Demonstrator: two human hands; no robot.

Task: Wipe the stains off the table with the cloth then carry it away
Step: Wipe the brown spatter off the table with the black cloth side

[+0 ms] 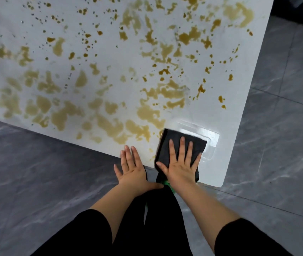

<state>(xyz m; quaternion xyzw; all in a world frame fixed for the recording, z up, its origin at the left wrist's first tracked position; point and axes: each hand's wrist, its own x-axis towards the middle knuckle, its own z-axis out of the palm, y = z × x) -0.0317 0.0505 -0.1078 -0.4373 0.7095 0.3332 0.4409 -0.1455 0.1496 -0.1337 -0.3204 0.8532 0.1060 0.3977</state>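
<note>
Our right hand (179, 163) lies flat, fingers straight and spread, pressing on the dark cloth (166, 142) at the near edge of the white table (239, 117), close to its right corner. Our left hand (132, 167) rests flat just beside it, holding nothing. Yellow-brown stains (147, 111) cover the tabletop beyond the cloth.

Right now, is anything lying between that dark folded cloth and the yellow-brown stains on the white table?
Nothing visible does. The right hand presses the dark grey folded cloth flat at the near corner of the white table, and the yellow-brown stains begin beside its left edge. Only the left hand rests nearby.
</note>
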